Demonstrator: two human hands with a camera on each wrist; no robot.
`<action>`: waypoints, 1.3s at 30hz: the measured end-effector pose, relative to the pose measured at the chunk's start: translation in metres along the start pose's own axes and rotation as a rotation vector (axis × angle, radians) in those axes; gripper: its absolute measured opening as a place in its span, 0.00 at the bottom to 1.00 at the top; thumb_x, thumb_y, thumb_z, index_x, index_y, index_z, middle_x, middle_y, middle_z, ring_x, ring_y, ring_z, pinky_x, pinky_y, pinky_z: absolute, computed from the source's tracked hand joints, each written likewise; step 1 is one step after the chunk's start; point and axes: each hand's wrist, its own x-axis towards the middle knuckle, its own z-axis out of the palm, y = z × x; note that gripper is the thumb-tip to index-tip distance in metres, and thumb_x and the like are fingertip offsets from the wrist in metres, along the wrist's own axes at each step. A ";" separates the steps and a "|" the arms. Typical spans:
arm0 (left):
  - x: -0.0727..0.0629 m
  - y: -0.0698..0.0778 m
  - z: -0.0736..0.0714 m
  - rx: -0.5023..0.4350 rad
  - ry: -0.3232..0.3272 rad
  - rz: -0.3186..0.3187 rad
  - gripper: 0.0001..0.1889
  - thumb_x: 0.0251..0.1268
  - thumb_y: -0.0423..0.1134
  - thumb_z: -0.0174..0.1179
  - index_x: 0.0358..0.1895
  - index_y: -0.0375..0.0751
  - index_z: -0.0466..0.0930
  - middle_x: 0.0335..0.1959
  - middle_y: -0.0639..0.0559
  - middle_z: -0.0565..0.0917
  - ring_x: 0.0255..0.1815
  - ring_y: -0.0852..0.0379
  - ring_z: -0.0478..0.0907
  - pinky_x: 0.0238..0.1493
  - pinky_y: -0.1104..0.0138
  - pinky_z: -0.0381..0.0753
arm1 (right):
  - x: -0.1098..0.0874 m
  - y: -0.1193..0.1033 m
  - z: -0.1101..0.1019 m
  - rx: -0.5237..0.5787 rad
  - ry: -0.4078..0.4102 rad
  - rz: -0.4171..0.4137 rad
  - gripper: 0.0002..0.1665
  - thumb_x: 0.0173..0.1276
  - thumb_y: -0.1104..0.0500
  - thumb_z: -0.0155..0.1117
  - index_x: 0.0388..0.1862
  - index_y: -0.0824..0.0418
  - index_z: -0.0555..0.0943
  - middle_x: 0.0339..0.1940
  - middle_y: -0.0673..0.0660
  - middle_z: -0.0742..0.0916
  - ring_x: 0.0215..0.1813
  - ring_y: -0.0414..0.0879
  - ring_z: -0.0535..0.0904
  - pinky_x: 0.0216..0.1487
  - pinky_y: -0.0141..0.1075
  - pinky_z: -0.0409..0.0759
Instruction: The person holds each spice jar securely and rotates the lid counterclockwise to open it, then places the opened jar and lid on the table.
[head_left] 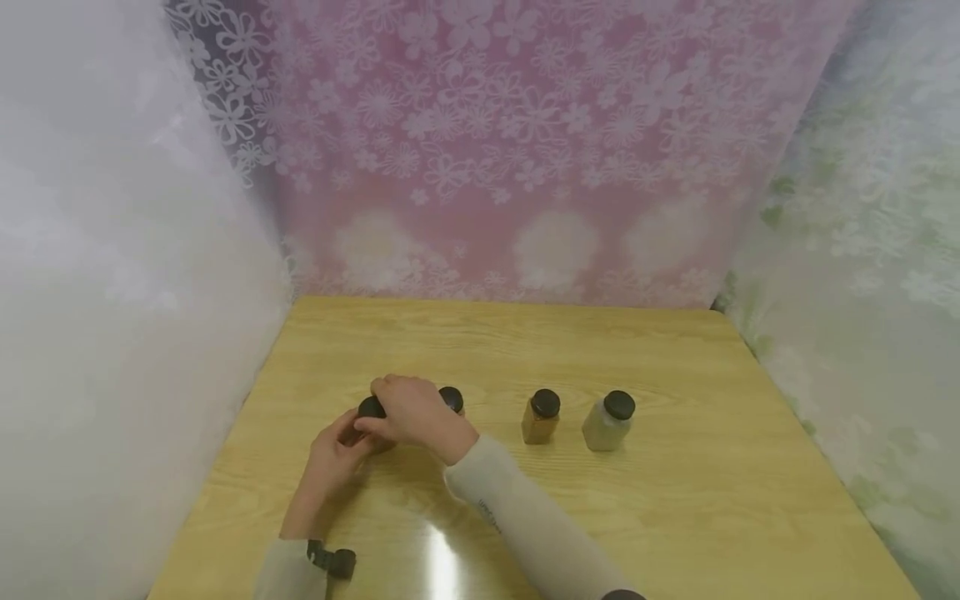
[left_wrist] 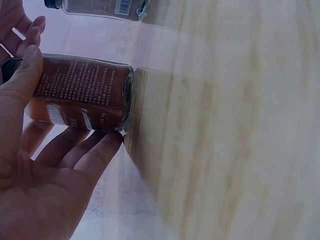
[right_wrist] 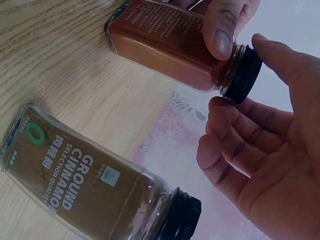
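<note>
A glass spice jar of red-brown powder (left_wrist: 82, 92) stands on the table at the left, printed with small white text. My left hand (head_left: 333, 457) grips its body, the thumb on one side and fingers on the other. Over its black cap (right_wrist: 244, 75) is my right hand (head_left: 414, 412), whose thumb and fingertips pinch the cap's rim. The cap sits on the jar's threaded neck. Just right of it stands a ground cinnamon jar (right_wrist: 75, 175) with a black lid, partly hidden by the right hand in the head view.
Farther right on the wooden table (head_left: 675, 517) stand a small jar of orange-brown spice (head_left: 539, 427) and a wider jar of pale contents (head_left: 604, 430), both black-capped. Pink floral fabric (head_left: 510, 150) hangs behind the table, with pale sheets at both sides.
</note>
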 end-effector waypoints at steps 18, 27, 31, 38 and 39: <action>-0.001 0.001 -0.003 0.014 -0.020 -0.023 0.27 0.78 0.37 0.63 0.77 0.40 0.71 0.70 0.33 0.79 0.71 0.37 0.79 0.67 0.56 0.84 | -0.001 0.000 0.005 -0.021 0.056 -0.016 0.28 0.79 0.33 0.58 0.57 0.54 0.83 0.44 0.48 0.86 0.34 0.38 0.80 0.28 0.29 0.76; -0.001 -0.001 -0.002 0.021 -0.023 0.003 0.26 0.78 0.37 0.63 0.75 0.41 0.73 0.70 0.33 0.80 0.70 0.36 0.79 0.67 0.55 0.84 | -0.002 0.003 0.004 -0.033 0.025 -0.049 0.32 0.80 0.34 0.56 0.70 0.52 0.80 0.57 0.51 0.86 0.45 0.41 0.86 0.41 0.31 0.85; -0.002 -0.003 -0.002 0.040 -0.019 0.040 0.25 0.78 0.35 0.63 0.74 0.40 0.74 0.69 0.34 0.81 0.68 0.36 0.81 0.64 0.55 0.86 | -0.001 0.002 0.003 -0.048 0.040 -0.018 0.39 0.76 0.27 0.56 0.70 0.52 0.79 0.54 0.50 0.87 0.42 0.41 0.86 0.35 0.32 0.83; -0.001 -0.003 -0.001 0.015 -0.016 0.016 0.26 0.77 0.38 0.65 0.75 0.40 0.74 0.69 0.34 0.80 0.70 0.36 0.79 0.67 0.55 0.84 | 0.000 0.000 0.004 -0.041 0.052 -0.014 0.26 0.79 0.34 0.59 0.53 0.54 0.83 0.39 0.48 0.85 0.30 0.38 0.77 0.25 0.29 0.72; -0.001 -0.003 -0.001 0.013 -0.017 0.011 0.27 0.77 0.39 0.65 0.75 0.41 0.74 0.69 0.33 0.80 0.71 0.36 0.79 0.68 0.54 0.83 | 0.000 0.000 0.004 -0.038 0.051 -0.022 0.26 0.79 0.35 0.59 0.55 0.54 0.83 0.41 0.49 0.86 0.32 0.39 0.79 0.27 0.29 0.74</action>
